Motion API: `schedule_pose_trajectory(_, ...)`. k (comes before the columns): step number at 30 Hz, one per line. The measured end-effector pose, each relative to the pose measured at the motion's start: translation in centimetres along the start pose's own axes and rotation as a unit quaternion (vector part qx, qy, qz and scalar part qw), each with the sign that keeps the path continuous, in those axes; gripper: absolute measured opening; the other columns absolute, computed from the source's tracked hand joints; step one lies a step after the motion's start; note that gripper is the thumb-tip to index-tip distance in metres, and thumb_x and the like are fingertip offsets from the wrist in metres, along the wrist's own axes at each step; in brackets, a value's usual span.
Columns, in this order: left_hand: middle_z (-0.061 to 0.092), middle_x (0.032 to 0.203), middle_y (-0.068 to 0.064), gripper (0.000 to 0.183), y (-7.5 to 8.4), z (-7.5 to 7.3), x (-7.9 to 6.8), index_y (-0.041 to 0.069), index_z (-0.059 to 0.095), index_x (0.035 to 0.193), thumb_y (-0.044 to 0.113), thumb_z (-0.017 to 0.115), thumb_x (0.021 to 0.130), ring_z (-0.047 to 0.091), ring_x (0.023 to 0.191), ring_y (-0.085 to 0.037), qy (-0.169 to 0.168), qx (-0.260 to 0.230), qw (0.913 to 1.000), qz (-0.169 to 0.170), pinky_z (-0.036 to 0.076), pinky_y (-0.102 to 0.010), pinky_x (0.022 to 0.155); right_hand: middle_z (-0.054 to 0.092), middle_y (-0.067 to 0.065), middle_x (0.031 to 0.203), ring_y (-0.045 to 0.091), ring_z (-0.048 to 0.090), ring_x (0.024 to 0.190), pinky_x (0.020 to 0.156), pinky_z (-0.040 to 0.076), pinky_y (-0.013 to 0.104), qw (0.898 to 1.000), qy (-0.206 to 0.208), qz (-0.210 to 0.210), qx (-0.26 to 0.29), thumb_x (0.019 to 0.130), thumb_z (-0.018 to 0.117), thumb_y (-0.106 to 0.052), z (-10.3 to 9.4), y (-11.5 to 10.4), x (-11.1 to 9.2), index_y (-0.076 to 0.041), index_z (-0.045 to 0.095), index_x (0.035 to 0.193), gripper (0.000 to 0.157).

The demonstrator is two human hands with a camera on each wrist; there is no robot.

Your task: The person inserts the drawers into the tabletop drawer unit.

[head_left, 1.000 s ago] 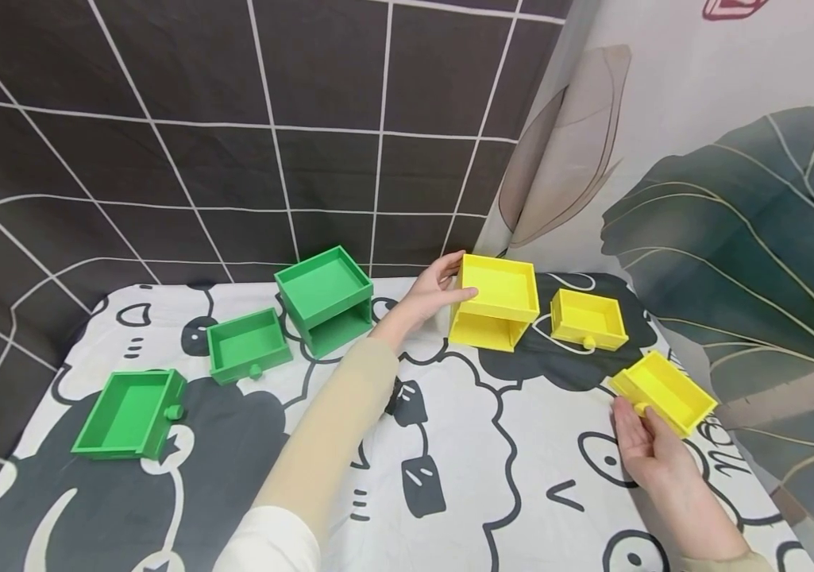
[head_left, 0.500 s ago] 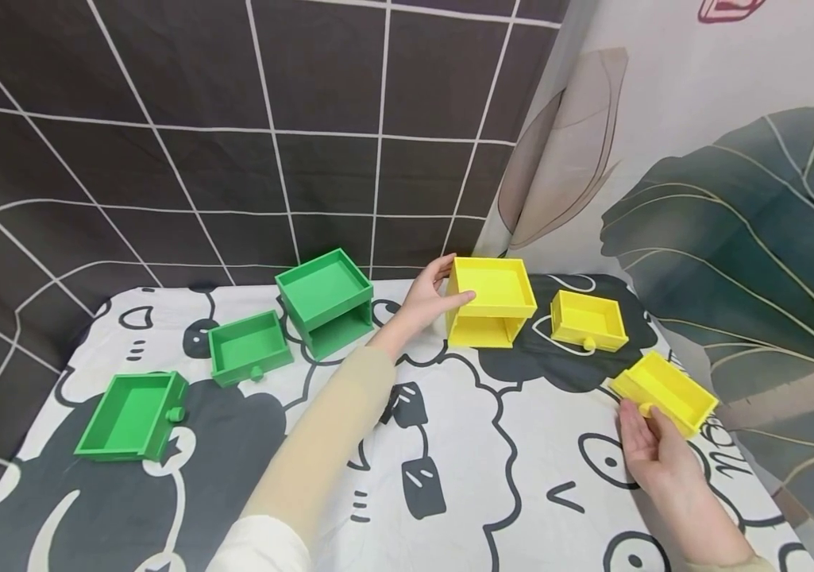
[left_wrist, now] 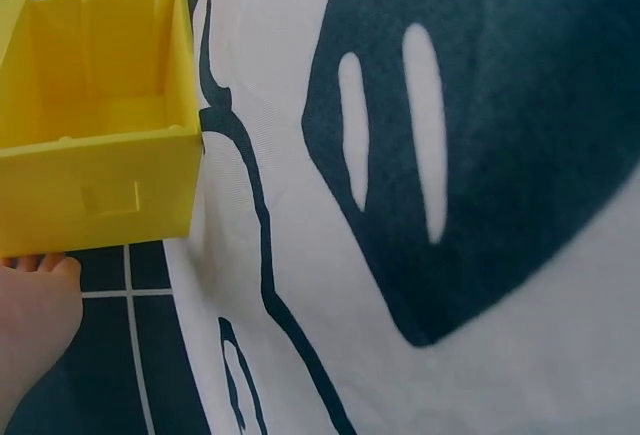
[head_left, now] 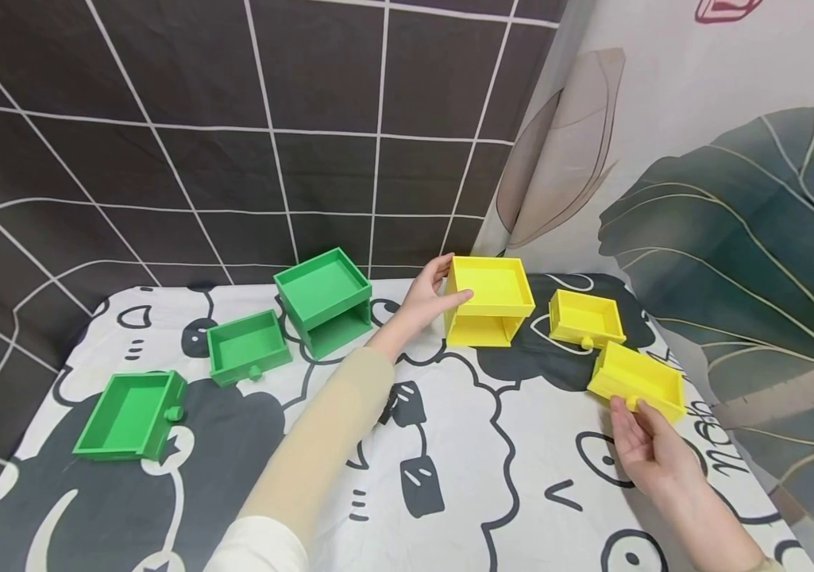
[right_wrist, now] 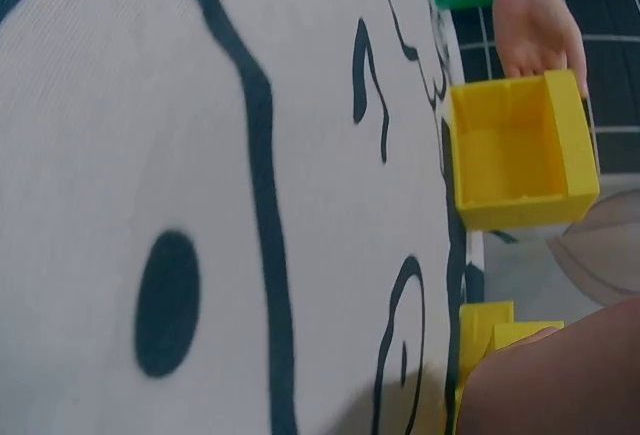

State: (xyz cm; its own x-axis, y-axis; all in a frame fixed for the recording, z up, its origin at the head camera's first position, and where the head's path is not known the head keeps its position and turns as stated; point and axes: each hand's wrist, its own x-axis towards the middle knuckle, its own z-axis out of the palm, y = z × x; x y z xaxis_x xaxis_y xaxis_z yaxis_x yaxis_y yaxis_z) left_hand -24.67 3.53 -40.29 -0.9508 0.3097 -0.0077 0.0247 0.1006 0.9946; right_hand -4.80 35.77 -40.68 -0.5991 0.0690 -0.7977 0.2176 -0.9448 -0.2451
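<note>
In the head view, a yellow drawer cabinet (head_left: 490, 300) stands at the back with its front opening bare. My left hand (head_left: 424, 300) grips its left side, thumb at the front and fingers toward the back. The right hand (head_left: 653, 445) pinches the knob of a yellow drawer (head_left: 638, 381), which is tilted at the right. Just behind that drawer lies a smaller yellow drawer (head_left: 585, 318), knob forward. The left wrist view shows the cabinet (left_wrist: 100, 175) beside part of the left hand (left_wrist: 35, 325). In the right wrist view, my right hand (right_wrist: 560, 385) largely hides its drawer.
Left of centre stands a green drawer cabinet (head_left: 324, 302), open in front. Two green drawers lie to its left, a smaller one (head_left: 249, 347) and a larger one (head_left: 131, 415). A printed cloth (head_left: 449, 461) covers the table; a dark gridded curtain (head_left: 235, 143) hangs behind.
The right hand's drawer has moved left and slightly back, toward the smaller yellow drawer, and has turned. The yellow cabinet has shifted slightly left and turned a little under my left hand.
</note>
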Motion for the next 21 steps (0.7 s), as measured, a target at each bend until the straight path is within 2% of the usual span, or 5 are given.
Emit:
schedule_pose_trajectory(8, 0.040, 0.169, -0.012, 0.080, -0.6, -0.1, 0.6, 0.009, 0.035, 0.164, 0.008, 0.077, 0.096, 0.035, 0.160, -0.027, -0.009, -0.050, 0.9987, -0.007, 0.029, -0.034, 0.136, 0.082, 0.003, 0.097, 0.009, 0.079, 0.096, 0.096, 0.063, 0.018, 0.998, -0.028, 0.019, -0.050, 0.105, 0.068, -0.031, 1.0, 1.5, -0.4, -0.017, 0.071, 0.100, 0.015)
schedule_pose_trajectory(14, 0.038, 0.170, -0.012, 0.081, -0.6, -0.1, 0.5, 0.010, 0.033, 0.165, 0.010, 0.077, 0.097, 0.034, 0.161, -0.026, -0.010, -0.062, 0.9978, -0.021, 0.029, -0.033, 0.136, 0.081, 0.003, 0.096, 0.010, 0.079, 0.095, 0.096, 0.063, 0.017, 0.996, -0.036, 0.033, -0.068, 0.106, 0.066, -0.029, 1.9, 2.7, -0.5, -0.017, 0.070, 0.101, 0.013)
schedule_pose_trajectory(21, 0.037, 0.171, -0.012, 0.080, -0.7, -0.1, 0.4, 0.009, 0.033, 0.165, 0.008, 0.075, 0.097, 0.033, 0.161, -0.026, -0.011, -0.076, 0.9969, -0.017, 0.029, -0.031, 0.136, 0.082, 0.003, 0.094, 0.010, 0.079, 0.091, 0.093, 0.064, 0.017, 0.992, -0.047, 0.031, -0.113, 0.108, 0.062, -0.028, 2.5, 3.8, -0.5, -0.015, 0.070, 0.096, 0.019)
